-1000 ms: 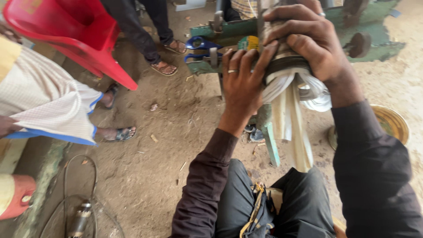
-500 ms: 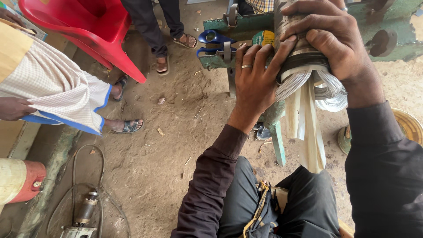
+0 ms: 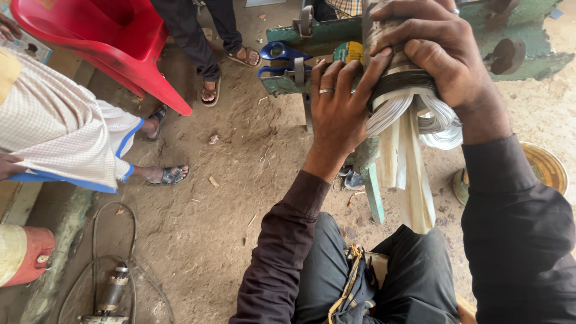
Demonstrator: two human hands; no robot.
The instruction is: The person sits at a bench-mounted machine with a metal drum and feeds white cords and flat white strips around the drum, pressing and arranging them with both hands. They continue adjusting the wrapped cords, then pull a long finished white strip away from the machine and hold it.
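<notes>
item: my left hand (image 3: 339,111), one, ring on one finger, fingers together and pressed flat against the side of the cylindrical core (image 3: 393,57), tips at its dark band.
item: my right hand (image 3: 441,51), one, fingers curled and clamped over the top of the same core from the far side.
item: cylindrical core, one, dull metal, held upright between both hands above my lap, in front of the green bench (image 3: 327,36).
item: white wire coils (image 3: 432,117), one bundle, bulging out under the band; single turns too many to count.
item: pale insulating strips (image 3: 411,174), three or four, hanging down from the core toward my knees.
handling note, as i judge it: keep the right-hand grip firm so the core does not twist, let the left fingers press evenly, and keep the loops clear of the band's edge so none is nicked.
item: blue-handled scissors (image 3: 279,54), one pair, on the bench.
item: tape roll (image 3: 348,53), one, yellow-green, just beside the scissors.
item: red plastic chair (image 3: 108,42), one, on the dirt floor (image 3: 240,174).
item: sandalled feet of other people, four seen.
item: round metal dish (image 3: 546,168), one, at my right.
item: small motor with cable (image 3: 111,291), one, lower left.
</notes>
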